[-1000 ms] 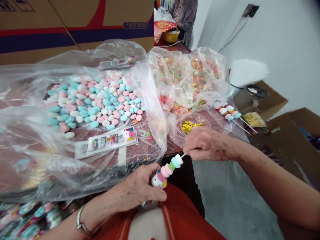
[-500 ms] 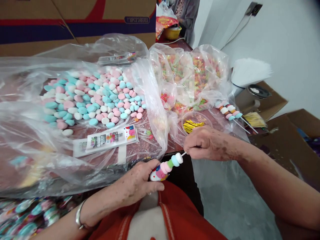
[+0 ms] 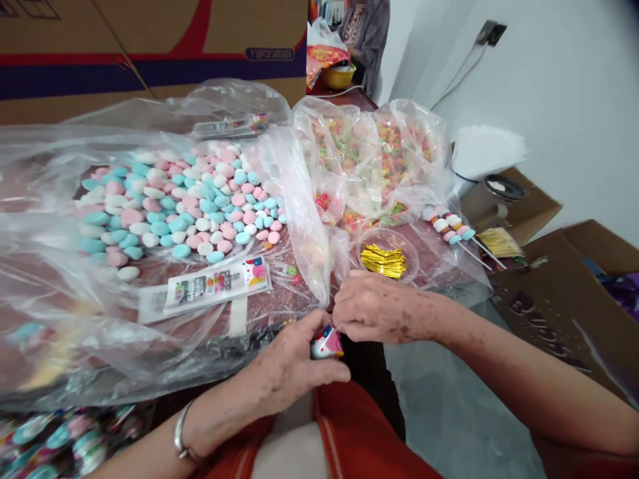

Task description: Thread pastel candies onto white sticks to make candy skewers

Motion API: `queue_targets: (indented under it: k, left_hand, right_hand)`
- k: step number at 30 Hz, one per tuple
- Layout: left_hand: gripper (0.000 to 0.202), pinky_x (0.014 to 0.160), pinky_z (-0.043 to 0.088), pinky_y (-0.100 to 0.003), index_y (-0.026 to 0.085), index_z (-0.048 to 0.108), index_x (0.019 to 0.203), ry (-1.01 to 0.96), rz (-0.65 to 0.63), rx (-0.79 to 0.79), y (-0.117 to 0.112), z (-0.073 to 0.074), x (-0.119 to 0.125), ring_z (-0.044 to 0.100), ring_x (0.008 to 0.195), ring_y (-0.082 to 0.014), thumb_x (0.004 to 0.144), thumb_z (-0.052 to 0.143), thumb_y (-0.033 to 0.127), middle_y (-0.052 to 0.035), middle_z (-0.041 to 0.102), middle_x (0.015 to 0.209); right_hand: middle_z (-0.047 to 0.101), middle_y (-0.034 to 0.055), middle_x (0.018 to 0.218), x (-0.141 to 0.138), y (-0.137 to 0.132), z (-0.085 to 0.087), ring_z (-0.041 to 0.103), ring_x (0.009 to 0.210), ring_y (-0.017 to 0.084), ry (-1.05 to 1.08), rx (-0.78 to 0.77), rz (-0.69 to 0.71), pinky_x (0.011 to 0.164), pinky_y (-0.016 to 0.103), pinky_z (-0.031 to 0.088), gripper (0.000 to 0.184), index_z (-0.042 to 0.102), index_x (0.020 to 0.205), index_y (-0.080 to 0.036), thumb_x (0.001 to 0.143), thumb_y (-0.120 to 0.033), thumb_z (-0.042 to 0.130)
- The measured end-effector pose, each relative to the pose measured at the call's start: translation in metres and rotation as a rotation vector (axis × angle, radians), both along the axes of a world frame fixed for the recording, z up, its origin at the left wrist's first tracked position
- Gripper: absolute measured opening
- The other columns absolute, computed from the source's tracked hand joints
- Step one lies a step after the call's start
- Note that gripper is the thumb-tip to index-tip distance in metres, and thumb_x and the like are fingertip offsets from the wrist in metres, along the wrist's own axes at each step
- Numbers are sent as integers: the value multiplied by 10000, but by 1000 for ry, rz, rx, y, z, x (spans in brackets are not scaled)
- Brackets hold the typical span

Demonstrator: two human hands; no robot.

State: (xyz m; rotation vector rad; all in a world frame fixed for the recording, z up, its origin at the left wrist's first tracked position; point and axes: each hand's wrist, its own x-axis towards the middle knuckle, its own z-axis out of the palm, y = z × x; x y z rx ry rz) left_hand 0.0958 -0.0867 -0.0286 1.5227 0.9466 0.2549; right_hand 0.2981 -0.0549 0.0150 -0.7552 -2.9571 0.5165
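My left hand (image 3: 294,356) is curled round a small printed plastic bag (image 3: 327,344) with a white, pink and blue design. Against the bag's upper end, my right hand (image 3: 377,307) is closed with fingers pinched together; the stick of the candy skewer seen a moment earlier is hidden behind them. The skewer's sweets are covered by the bag and the hands. A stack of flat printed bags (image 3: 217,286) lies left of my hands. Gold twist ties (image 3: 383,260) fill a round clear tub (image 3: 412,256) just beyond my right hand.
Pink, blue and white candies (image 3: 184,206) are heaped on clear plastic sheeting at left. Behind are a bag of colourful gummies (image 3: 369,150) and a large carton (image 3: 150,53). Finished skewers (image 3: 449,225) lie right, near open boxes (image 3: 564,299). Another person (image 3: 367,43) stands at the back.
My right hand has moved left and down to meet my left hand, carrying the candy skewer into the printed bag. The sweets on it no longer show. The gold ties are now uncovered.
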Motion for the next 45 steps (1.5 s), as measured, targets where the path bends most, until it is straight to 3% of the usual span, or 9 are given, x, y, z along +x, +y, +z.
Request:
queue_targets:
  k: [5,11,19,24,27,31,39,42,45]
  left_hand:
    - [371,510,446,-245,176,562,900,-165,123,-391,-1,10,-3,622,574,-140,888,554,547,-41,688,803]
    - [461,340,318,-157,165,578,756,-202,394,-409,-1,13,5,523,394,-93,875,542,609,-49,673,586]
    - [420,256,260,-156,202,564,818,-113,511,-209,7,28,9,439,329,-96,866,511,617,3,623,545]
    - [388,440,394,-184,200,502,675,-145,503,93,18,37,12,479,492,-88,881,555,524,44,507,584]
    - [362,456,406,-204,203,508,734,-238,499,16,20,34,12,487,484,-94,887,552,528,37,549,610]
    - [289,444,395,-187,189,568,907,-395,461,-215,18,25,11,576,521,-117,844,653,458,-11,656,667]
    - [164,431,465,-212,141,605,734,-473,503,-480,21,30,3,609,450,-148,775,677,282,-79,687,583]
    - [93,463,527,-268,104,643,708,-455,346,-645,25,28,-2,680,500,-224,715,638,197,-136,706,583]
    - [185,350,463,-247,81,672,717,-474,206,-776,26,20,-6,648,425,-217,740,580,240,-127,692,586]
  right_hand:
    - [677,36,829,7,7,2,575,793,177,161,50,-37,768,317,413,148,670,896,-171,939,-222,538]
    - [646,179,1145,1,0,-14,589,1076,270,405,204,-378,939,448,472,349,502,1294,-114,1009,-278,384]
    - [557,167,1320,-13,-20,-18,526,1235,260,704,-243,-526,1036,443,432,471,423,1349,-173,946,-394,530]
    - [623,7,881,-29,-27,-24,591,780,152,869,-631,-773,708,275,509,314,547,1034,-209,820,-382,698]
    - [585,-29,708,-36,-28,-28,566,644,129,951,-743,-816,622,262,494,190,541,860,-199,860,-367,629]
    - [591,-38,661,-37,-27,-32,581,571,121,1162,-806,-806,570,263,518,209,546,842,-202,882,-403,586]
    - [634,-37,734,-34,-21,-40,612,571,105,1238,-952,-589,569,240,504,184,557,962,-208,869,-341,643]
    - [652,-12,826,-26,-18,-37,633,695,120,1059,-806,-484,665,255,507,249,608,1076,-213,868,-341,652]
    - [663,16,851,-19,-20,-33,622,808,138,852,-486,-421,780,271,483,129,679,941,-193,924,-274,580]
